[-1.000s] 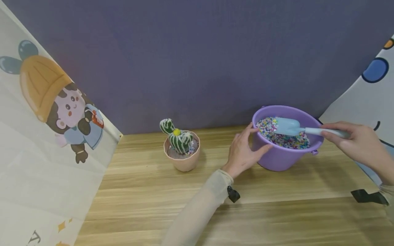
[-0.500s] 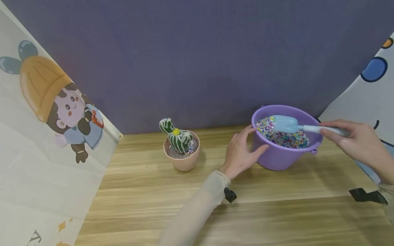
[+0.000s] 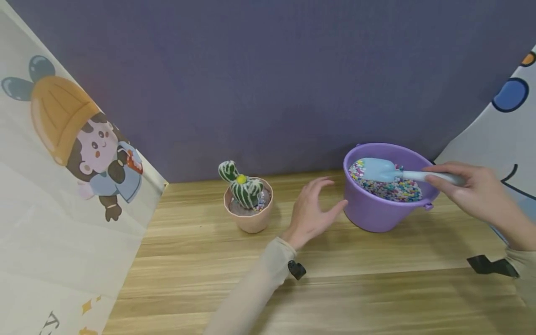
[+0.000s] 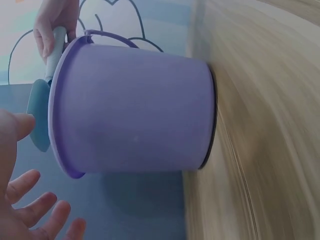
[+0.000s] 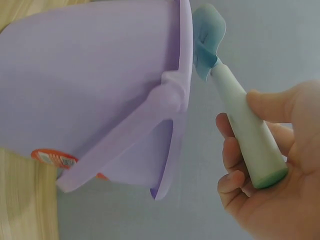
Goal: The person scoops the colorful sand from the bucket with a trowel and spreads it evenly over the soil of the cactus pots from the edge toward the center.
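My right hand (image 3: 475,188) grips the pale handle of a small light-blue trowel (image 3: 378,170). Its blade sits above the rim of a purple bucket (image 3: 377,216), as both wrist views show. Inside the bucket lie many tiny multicoloured pebbles (image 3: 389,191). My left hand (image 3: 311,211), fingers spread and holding nothing, is just left of the bucket, apart from its wall. Left of that hand stands a peach pot (image 3: 252,222) with a striped green cactus (image 3: 246,193) topped by a yellow flower. A few coloured pebbles show on the soil at the cactus's right side.
Bucket and pot stand on a wood-grain table (image 3: 201,265) near a dark blue-grey back panel (image 3: 251,93). A printed cartoon sheet (image 3: 83,242) borders the left, and another patterned sheet (image 3: 502,135) the right. The bucket's handle (image 5: 120,137) hangs down on its right side.
My left hand has let go of the bucket's rim and moved left, away from it. The trowel in my right hand has shifted slightly left over the bucket.
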A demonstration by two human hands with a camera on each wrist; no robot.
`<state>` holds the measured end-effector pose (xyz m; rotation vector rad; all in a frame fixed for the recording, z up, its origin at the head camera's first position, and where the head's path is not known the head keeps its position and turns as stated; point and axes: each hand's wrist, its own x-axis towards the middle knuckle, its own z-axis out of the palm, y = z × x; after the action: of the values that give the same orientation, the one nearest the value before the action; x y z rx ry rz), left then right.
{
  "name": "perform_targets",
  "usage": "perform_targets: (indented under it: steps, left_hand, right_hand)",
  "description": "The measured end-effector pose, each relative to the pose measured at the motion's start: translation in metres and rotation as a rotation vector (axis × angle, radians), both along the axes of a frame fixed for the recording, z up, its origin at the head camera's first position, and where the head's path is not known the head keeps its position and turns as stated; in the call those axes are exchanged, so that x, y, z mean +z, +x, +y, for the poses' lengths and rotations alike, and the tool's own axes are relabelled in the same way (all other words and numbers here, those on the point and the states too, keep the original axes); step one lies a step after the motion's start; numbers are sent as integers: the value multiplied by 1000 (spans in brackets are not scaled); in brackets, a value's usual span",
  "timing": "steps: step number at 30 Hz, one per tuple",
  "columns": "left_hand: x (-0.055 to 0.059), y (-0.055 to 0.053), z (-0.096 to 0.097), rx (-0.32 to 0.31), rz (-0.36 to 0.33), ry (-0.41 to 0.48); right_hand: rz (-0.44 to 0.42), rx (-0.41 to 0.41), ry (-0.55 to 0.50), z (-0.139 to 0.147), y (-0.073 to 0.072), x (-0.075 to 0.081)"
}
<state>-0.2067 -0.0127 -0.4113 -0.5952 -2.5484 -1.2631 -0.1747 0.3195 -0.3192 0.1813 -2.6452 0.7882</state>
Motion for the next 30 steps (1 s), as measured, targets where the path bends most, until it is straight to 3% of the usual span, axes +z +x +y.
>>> perform_targets:
  steps: [6, 16, 21, 26, 30]
  left_hand:
    - [-1, 1, -18, 6, 40, -7]
    - [-4, 7, -39, 31, 20, 34]
    - [-8, 12, -51, 47, 51, 58]
    - [-10, 16, -62, 56, 99, 46]
    - [-8, 20, -69, 51, 91, 39]
  right_hand:
    - [19, 46, -22, -12, -3, -1]
    - [32, 135, -52, -30, -2, -7]
    - [23, 168, -48, -40, 0, -11]
    - [38, 185, -48, -46, 1, -15]
    - [32, 181, -28, -52, 1, -15]
